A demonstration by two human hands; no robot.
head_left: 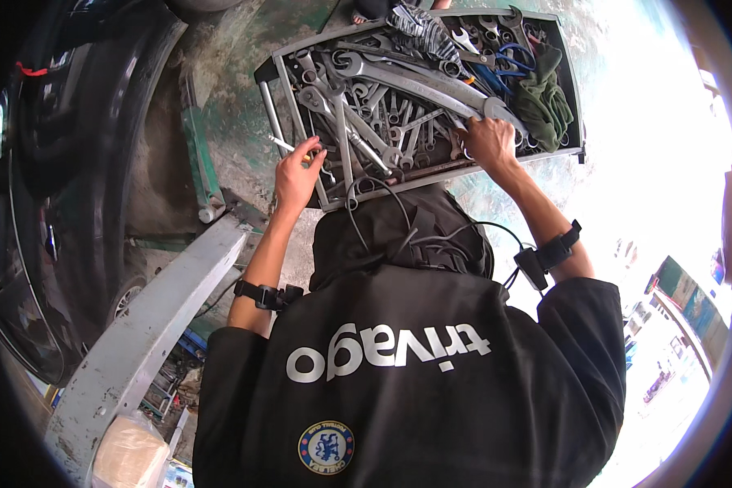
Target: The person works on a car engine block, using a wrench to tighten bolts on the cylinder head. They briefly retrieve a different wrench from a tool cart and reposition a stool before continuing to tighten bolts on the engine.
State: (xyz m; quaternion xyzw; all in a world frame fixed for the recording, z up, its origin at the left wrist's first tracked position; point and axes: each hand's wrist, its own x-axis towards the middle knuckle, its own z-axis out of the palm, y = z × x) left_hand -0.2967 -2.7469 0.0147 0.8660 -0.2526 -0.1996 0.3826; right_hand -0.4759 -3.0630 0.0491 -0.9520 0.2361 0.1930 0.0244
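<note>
An open metal tray (574, 93) full of silver wrenches (378, 77) lies before me. My left hand (297, 175) is at the tray's left edge, fingers closed on a thin white stick (283, 143) with a yellowish end. My right hand (488, 146) reaches into the tray's right half beside a big open-ended wrench (415, 81), fingers curled on metal pieces that they partly hide. A green cloth (545, 98), a grey knitted glove (415, 32) and blue-handled tools (512, 61) lie among the wrenches.
A dark car body (73, 163) fills the left side, with a grey metal beam (154, 333) and a green bar (195, 154) beside it. A wrapped tan bundle (134, 455) is at lower left. A dark bag (358, 244) is below the tray. Part of another person (362, 16) shows at the top.
</note>
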